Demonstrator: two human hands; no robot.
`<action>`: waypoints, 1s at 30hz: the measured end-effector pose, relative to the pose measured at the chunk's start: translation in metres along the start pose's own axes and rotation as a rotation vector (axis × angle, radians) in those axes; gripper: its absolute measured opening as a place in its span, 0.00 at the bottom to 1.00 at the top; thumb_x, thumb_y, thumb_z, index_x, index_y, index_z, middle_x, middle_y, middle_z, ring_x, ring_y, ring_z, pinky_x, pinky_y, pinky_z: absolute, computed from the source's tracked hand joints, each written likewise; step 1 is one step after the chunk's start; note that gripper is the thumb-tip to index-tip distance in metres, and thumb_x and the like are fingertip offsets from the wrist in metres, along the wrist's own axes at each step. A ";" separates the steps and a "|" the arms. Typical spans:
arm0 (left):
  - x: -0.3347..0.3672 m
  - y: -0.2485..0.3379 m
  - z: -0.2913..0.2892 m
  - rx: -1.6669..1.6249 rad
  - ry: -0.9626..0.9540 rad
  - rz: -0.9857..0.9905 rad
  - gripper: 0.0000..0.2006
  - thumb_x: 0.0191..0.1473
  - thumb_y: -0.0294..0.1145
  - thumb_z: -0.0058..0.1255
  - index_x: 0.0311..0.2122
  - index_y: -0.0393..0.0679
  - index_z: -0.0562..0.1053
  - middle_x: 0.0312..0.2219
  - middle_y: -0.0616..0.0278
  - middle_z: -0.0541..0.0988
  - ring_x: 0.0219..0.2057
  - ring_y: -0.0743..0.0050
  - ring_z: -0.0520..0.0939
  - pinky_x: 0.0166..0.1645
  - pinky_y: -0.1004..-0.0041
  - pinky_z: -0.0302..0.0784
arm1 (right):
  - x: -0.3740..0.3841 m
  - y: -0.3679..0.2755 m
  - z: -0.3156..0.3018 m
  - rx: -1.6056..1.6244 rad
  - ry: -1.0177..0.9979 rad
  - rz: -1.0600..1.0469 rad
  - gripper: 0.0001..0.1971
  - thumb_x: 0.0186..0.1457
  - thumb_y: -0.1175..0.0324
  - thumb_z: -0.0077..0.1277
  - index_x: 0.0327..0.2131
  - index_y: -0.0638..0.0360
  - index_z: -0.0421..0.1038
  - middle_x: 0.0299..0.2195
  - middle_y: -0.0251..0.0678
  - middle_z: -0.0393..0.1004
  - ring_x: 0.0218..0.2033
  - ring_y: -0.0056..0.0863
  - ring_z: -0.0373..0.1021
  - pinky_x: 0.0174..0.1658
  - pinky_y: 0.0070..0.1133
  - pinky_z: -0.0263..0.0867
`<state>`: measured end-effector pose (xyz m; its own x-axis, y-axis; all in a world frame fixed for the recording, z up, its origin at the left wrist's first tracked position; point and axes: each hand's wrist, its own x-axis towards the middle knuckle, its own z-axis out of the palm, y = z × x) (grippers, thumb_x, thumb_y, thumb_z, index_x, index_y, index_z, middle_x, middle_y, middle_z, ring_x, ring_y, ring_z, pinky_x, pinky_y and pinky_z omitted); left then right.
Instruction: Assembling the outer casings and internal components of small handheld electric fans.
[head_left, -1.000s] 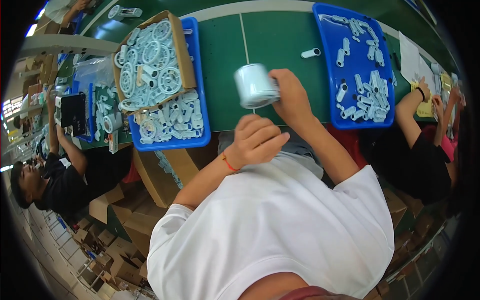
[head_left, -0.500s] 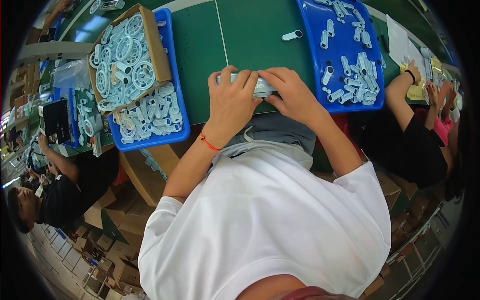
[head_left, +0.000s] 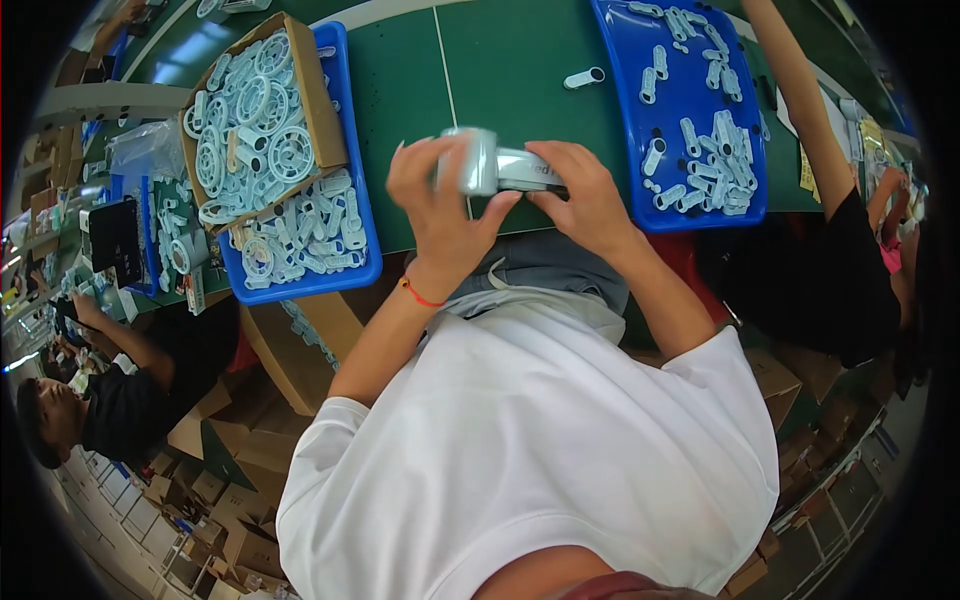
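Over the near edge of the green table, both my hands hold a shiny pale plastic device with a wide end on the left and a narrower, handle-like body with printing on the right. My left hand is curled about the wide end, its fingers smeared by motion and its thumb below. My right hand grips the narrow end, fingers on top and thumb underneath. A small white handle-shaped part with a black round end lies on the table beyond my right hand.
At left, a cardboard box of pale ring frames and handle pieces rests on a blue tray of similar parts. Another blue tray with several white parts stands at right. Co-workers sit on both sides; one bare arm reaches across at right.
The device's wide end has come up and into view at left as my left hand shifted and loosened its wrap. The right-hand co-worker's arm now stretches farther across the table.
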<state>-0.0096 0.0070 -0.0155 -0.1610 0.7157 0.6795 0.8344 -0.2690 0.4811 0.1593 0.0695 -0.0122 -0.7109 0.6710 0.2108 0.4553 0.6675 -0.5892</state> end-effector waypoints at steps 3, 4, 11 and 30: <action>-0.011 0.009 0.006 -0.964 -0.079 -0.693 0.42 0.44 0.46 0.58 0.57 0.38 0.48 0.54 0.52 0.56 0.53 0.61 0.59 0.57 0.61 0.53 | -0.003 -0.013 0.001 0.807 0.082 0.406 0.29 0.44 0.75 0.56 0.52 0.67 0.58 0.44 0.41 0.67 0.47 0.25 0.64 0.51 0.21 0.58; -0.009 0.015 0.005 -1.198 -0.190 -0.773 0.40 0.47 0.46 0.56 0.57 0.38 0.48 0.53 0.53 0.56 0.53 0.65 0.60 0.57 0.63 0.53 | -0.007 -0.014 0.005 0.870 0.097 0.402 0.30 0.45 0.75 0.56 0.52 0.67 0.57 0.44 0.41 0.67 0.47 0.27 0.64 0.51 0.22 0.58; 0.025 0.001 0.000 -1.062 -0.470 -1.048 0.30 0.45 0.31 0.56 0.52 0.37 0.55 0.36 0.59 0.70 0.35 0.76 0.72 0.40 0.77 0.69 | 0.008 0.006 -0.077 -0.133 0.188 0.406 0.14 0.49 0.66 0.50 0.39 0.60 0.71 0.30 0.42 0.74 0.32 0.38 0.72 0.37 0.28 0.66; 0.264 -0.180 0.220 0.075 -0.254 -0.885 0.26 0.40 0.40 0.55 0.44 0.35 0.65 0.47 0.51 0.61 0.51 0.48 0.60 0.55 0.55 0.55 | -0.022 0.027 -0.086 0.207 0.183 0.458 0.16 0.48 0.81 0.45 0.43 0.64 0.66 0.35 0.37 0.69 0.36 0.22 0.68 0.35 0.15 0.63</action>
<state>-0.0866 0.3868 -0.0449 -0.6435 0.7627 -0.0649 0.4958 0.4798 0.7238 0.2338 0.1005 0.0346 -0.3503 0.9365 0.0174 0.5690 0.2275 -0.7902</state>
